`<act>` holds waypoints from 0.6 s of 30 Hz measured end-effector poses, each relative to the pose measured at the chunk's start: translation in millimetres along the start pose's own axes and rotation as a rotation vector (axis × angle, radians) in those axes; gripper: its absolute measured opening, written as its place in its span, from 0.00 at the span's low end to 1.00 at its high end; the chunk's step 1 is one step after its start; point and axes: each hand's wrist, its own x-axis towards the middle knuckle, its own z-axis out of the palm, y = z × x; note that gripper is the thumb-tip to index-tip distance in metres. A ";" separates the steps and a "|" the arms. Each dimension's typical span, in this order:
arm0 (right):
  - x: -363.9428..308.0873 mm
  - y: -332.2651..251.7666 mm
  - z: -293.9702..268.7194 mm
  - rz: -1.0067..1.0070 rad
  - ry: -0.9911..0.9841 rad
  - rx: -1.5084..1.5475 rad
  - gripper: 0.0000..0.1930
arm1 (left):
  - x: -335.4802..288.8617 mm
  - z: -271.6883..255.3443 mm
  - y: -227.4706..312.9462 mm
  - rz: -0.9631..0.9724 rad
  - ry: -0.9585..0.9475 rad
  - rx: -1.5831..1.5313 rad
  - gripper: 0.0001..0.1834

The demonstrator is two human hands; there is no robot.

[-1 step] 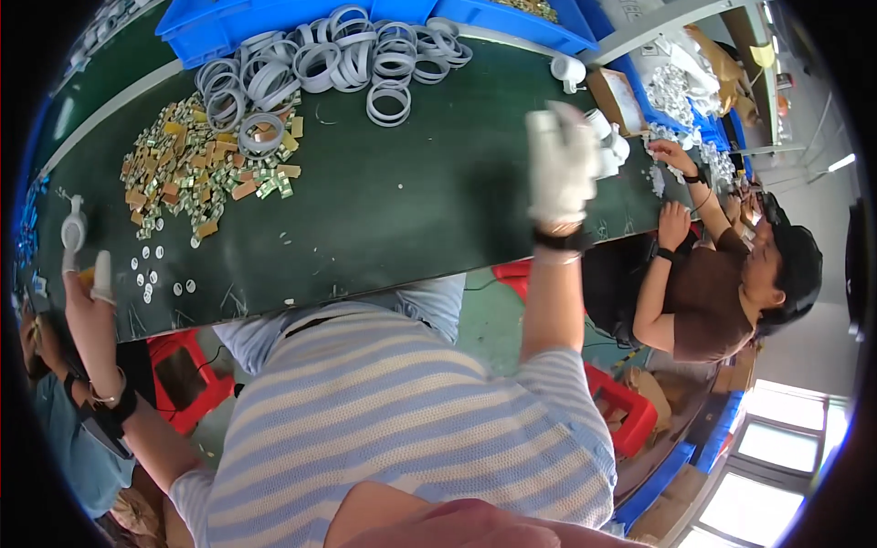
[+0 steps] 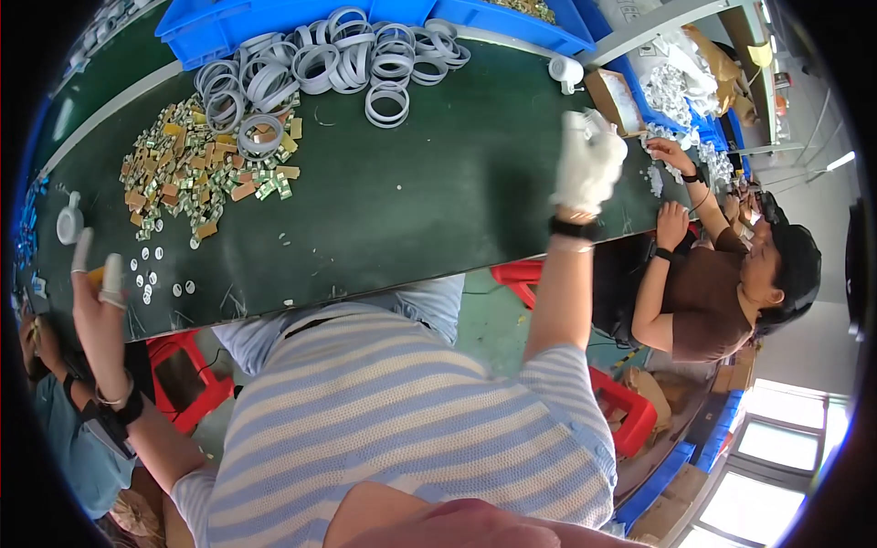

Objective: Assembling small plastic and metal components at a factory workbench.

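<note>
Right hand (image 2: 587, 164) in white glove, raised over table's right end, fingers curled; contents cannot tell. Left hand (image 2: 99, 292) at near-left edge, finger cots on, fingers spread, holding nothing visible, beside small white discs (image 2: 151, 274). White cup-shaped part (image 2: 68, 222) lies just beyond. Grey rings (image 2: 338, 64) and gold-coloured pieces (image 2: 196, 169) heaped far left on green table (image 2: 411, 201), within reach.

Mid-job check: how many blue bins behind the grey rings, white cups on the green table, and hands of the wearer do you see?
Blue bins: 2
White cups: 2
Wearer's hands: 2, the left hand and the gloved right hand
Total: 6
</note>
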 end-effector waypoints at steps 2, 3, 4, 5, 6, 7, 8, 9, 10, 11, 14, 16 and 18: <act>57.9 112.5 2.0 0.037 0.116 -0.389 0.30 | -18.7 31.2 37.3 0.014 -0.145 -0.123 0.29; 61.4 97.4 -3.9 0.009 0.096 -0.414 0.33 | -32.3 42.9 56.0 -0.015 -0.153 -0.165 0.29; 82.7 119.5 -9.7 0.199 -0.056 -0.294 0.36 | -33.1 53.9 61.0 0.014 -0.233 -0.211 0.28; 105.1 145.0 -6.0 0.383 -0.215 -0.161 0.38 | -34.4 62.7 65.8 0.040 -0.306 -0.250 0.28; 108.4 145.9 4.8 0.280 -0.293 -0.204 0.38 | -37.7 68.5 74.6 0.037 -0.346 -0.267 0.28; 113.0 146.8 13.8 0.176 -0.368 -0.247 0.38 | -40.8 73.8 85.2 0.036 -0.386 -0.283 0.28; 113.3 137.6 30.6 0.075 -0.391 -0.229 0.39 | -44.3 78.2 94.1 0.015 -0.431 -0.358 0.27; 105.0 108.5 39.2 -0.006 -0.467 -0.230 0.38 | -46.8 82.0 104.6 0.031 -0.440 -0.363 0.27; 98.3 80.9 45.6 -0.047 -0.484 -0.160 0.38 | -47.4 87.0 109.0 0.034 -0.478 -0.392 0.26; 90.4 60.5 53.3 -0.086 -0.499 -0.092 0.38 | -47.8 91.5 113.3 0.040 -0.519 -0.422 0.26; 64.3 25.8 81.5 -0.324 -0.354 -0.115 0.38 | -48.7 94.1 132.2 0.102 -0.555 -0.390 0.25; 35.2 1.1 85.1 -0.371 -0.451 -0.289 0.37 | -52.0 91.9 130.3 0.094 -0.573 -0.440 0.25; -4.1 -26.5 65.6 -0.440 -0.455 -0.135 0.35 | -55.5 89.1 117.5 0.078 -0.569 -0.445 0.25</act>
